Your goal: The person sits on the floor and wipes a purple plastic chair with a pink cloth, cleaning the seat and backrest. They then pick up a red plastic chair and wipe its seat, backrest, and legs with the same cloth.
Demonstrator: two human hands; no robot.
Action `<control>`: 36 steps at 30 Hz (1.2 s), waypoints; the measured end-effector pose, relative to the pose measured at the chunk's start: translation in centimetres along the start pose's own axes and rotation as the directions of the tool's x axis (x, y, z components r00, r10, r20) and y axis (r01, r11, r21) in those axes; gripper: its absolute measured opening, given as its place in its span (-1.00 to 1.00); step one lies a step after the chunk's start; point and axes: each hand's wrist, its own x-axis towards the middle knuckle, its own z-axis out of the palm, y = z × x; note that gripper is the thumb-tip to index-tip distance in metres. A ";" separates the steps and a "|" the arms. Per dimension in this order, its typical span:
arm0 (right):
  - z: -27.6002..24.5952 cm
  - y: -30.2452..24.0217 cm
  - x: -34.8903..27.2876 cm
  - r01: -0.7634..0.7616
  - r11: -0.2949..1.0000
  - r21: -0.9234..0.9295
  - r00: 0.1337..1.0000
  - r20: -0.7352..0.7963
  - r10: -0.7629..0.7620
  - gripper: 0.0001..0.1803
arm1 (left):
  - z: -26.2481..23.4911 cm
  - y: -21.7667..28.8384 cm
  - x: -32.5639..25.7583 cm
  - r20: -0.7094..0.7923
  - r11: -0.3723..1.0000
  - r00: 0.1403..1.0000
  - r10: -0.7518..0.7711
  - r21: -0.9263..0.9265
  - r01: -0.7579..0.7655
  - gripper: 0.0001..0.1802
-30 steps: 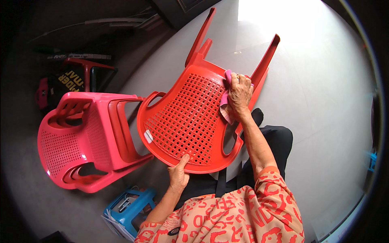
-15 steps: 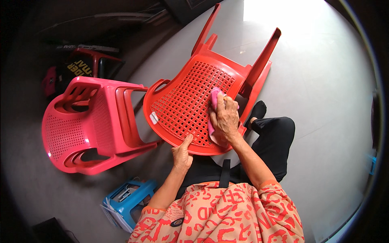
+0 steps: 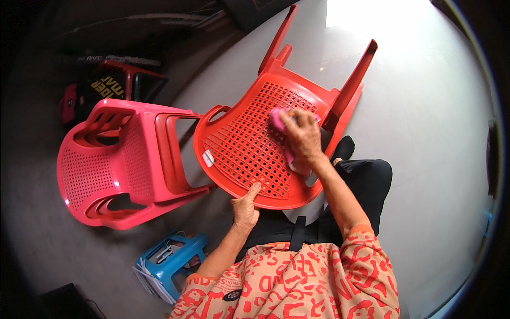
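A red plastic chair [image 3: 244,143] with a perforated panel is tipped over in front of me, its legs pointing away. My left hand [image 3: 246,206] grips the near rim of its rounded backrest, thumb on top and fingers hidden underneath. A pink cloth [image 3: 277,120] lies against the perforated panel under my right hand [image 3: 305,135], whose fingers are closed on it. One end of the cloth hangs toward the chair's near right edge. A small white label [image 3: 208,158] sticks to the left side of the backrest.
To the left lies a stack of pink and red plastic chairs [image 3: 139,154], close beside the red chair. A blue plastic stool [image 3: 178,260] with papers stands near my left forearm. A dark bag [image 3: 98,95] and a red-framed item [image 3: 127,74] sit farther back.
My right hand has moved slightly right and away from me over the panel with the pink cloth. My left hand keeps its hold on the rim.
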 end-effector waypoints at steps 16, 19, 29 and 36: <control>0.6 -1.2 0.7 -0.149 0.987 0.064 0.989 -0.006 0.150 -0.41 | 0.3 -0.1 0.2 -0.030 0.998 0.999 0.033 -0.055 -0.035 -0.55; 0.7 -2.7 -1.4 -0.146 0.989 0.009 0.989 0.036 0.146 -0.38 | 0.2 -0.7 0.4 -0.013 0.997 0.999 0.049 -0.056 -0.050 -0.53; -4.5 -9.6 -6.4 -0.021 0.959 0.284 0.977 0.209 -0.040 -0.49 | -1.2 -2.2 1.1 0.054 0.996 0.997 0.054 -0.071 -0.050 -0.45; -2.3 -6.7 -3.0 0.017 0.972 0.236 0.993 0.109 -0.044 -0.60 | -0.1 -0.9 0.3 -0.001 0.999 1.000 0.013 -0.037 -0.013 -0.43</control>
